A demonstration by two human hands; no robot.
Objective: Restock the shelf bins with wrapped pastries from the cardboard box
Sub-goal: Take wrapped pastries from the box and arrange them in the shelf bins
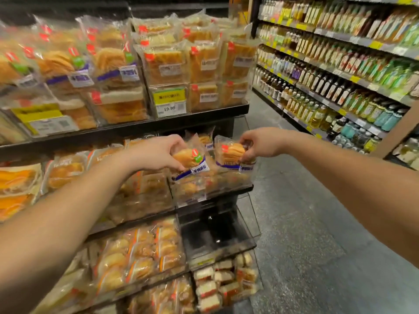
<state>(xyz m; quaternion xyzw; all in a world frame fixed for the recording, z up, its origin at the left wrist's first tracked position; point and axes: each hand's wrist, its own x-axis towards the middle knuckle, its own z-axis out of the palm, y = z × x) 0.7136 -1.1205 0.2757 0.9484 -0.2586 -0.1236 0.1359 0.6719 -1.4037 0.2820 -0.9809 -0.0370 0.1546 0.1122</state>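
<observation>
- Both forearms reach out over the shelves from the bottom corners, so that's the closest stuff in view.
- Lower down, nearest the camera: clear bin of little round buns point(140, 252), and right of it a clear bin point(217, 236) with nothing much in it, just its dark bottom showing. Under that, white-and-red cake slices point(224, 282).
- Left hand point(156, 152): grip is curled shut round a wrapped pastry point(189, 158), thumb underneath, fingers on top. It's got a blue band and a white label.
- Right hand point(263, 143): grip pinches a second wrapped pastry point(231, 154) at its right edge, same blue band.
- Both pastries sit just over the middle-shelf bin point(210, 189) at the end of the rack, side by side, near each other. Can't tell if they're resting on the pile in it or held just clear.
- Above that, top shelf stacked with bagged bread point(167, 62) and a yellow price tag point(169, 103) reading 19.90.
- Far right across the grey floor point(306, 223): long shelves of bottles point(340, 71).
</observation>
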